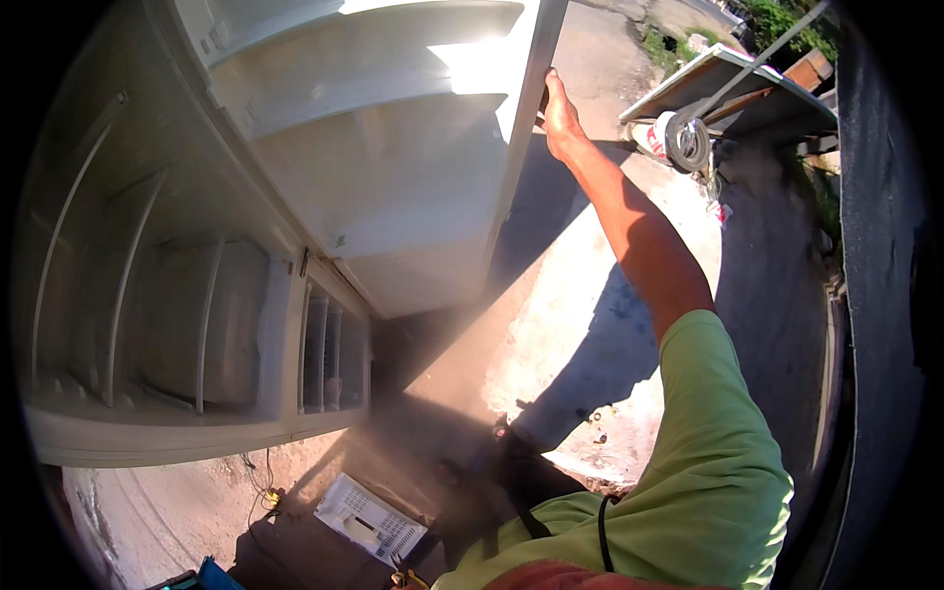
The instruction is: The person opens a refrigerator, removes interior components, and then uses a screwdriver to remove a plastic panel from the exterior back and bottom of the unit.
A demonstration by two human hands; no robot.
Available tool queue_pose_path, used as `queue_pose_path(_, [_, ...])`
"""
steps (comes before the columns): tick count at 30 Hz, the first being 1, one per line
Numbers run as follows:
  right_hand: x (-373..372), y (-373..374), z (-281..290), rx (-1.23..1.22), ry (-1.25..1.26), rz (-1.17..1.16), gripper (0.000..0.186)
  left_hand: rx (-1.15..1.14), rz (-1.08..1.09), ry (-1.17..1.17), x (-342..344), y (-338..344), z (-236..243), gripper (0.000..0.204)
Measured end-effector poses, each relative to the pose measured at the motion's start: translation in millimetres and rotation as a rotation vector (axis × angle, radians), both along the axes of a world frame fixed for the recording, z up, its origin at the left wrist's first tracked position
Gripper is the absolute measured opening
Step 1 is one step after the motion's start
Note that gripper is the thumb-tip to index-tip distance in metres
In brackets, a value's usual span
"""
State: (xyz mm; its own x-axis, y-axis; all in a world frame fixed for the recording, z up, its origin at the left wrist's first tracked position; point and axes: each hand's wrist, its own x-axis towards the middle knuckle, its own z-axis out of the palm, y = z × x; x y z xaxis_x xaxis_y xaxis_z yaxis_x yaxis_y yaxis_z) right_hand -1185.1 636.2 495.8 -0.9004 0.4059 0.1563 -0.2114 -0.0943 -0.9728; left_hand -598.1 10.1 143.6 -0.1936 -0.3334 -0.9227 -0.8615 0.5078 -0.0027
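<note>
My right arm reaches forward, and my right hand (562, 120) grips the outer edge of a white refrigerator door (364, 182). Its thumb points up along the edge, and the other fingers go behind it. The door stands swung out from the refrigerator cabinet (162, 433), whose shelves show at the left. At the bottom edge of the view, a small part of my left hand (398, 581) shows around pliers (417, 578) with yellow handles. Most of that hand is cut off.
A white vented panel (369, 518) lies on the ground below the cabinet. A wire with a yellow piece (271, 500) is beside it. A coil of grey tubing (687, 143) hangs by a white bucket (649, 138) at the far right. A dark upright sheet (880, 295) borders the right side.
</note>
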Motion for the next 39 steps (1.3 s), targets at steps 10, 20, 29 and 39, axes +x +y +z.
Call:
queue_pose_path(10, [184.9,-71.9,-37.4,0.235,-0.100,-0.073,0.075,0.027,-0.095,0.117,-73.6,36.8,44.4,0.029])
queue_pose_path(20, [379.8,-218.2,-25.7,0.468,0.171,1.158,0.059,0.034,-0.155,0.163,-101.8,62.6,66.4,0.030])
queue_pose_path(29, [376.5,-164.8,-64.1,0.388,-0.353,1.102,0.044,0.020,-0.058,0.165,-59.8,50.0,77.4,0.030])
queue_pose_path(39, [414.3,-162.8,-81.0,0.310,-0.543,1.177,0.045,-0.046,0.134,0.126,48.3,46.8,84.4,0.031])
